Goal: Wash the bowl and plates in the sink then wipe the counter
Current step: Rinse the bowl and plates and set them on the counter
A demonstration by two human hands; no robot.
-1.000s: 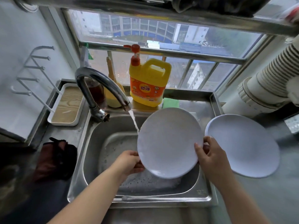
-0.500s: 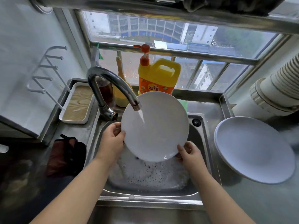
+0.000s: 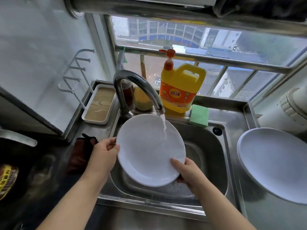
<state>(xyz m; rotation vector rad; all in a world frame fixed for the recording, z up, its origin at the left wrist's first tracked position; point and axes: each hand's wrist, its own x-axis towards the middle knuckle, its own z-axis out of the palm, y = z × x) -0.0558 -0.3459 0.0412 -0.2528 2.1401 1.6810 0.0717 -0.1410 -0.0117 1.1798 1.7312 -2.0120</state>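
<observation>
A white plate (image 3: 149,150) is held tilted over the stainless sink (image 3: 214,156), its face turned up toward the camera, and the stream from the curved chrome faucet (image 3: 137,87) lands on its upper right part. The left hand (image 3: 103,156) has its grip curled on the plate's left rim, thumb on the face and fingers behind. The right hand (image 3: 187,171) pinches the lower right rim, thumb lying on the face and fingers underneath. A second white plate (image 3: 272,165) rests on the steel surface (image 3: 259,218) just right of the sink. Behind the faucet stand a yellow dish soap jug (image 3: 181,90) with an orange pump and a green sponge (image 3: 199,115) beside it. A white tray with a wooden base (image 3: 99,105) sits at the back left, and a dark cloth (image 3: 81,155) lies left of the sink.
</observation>
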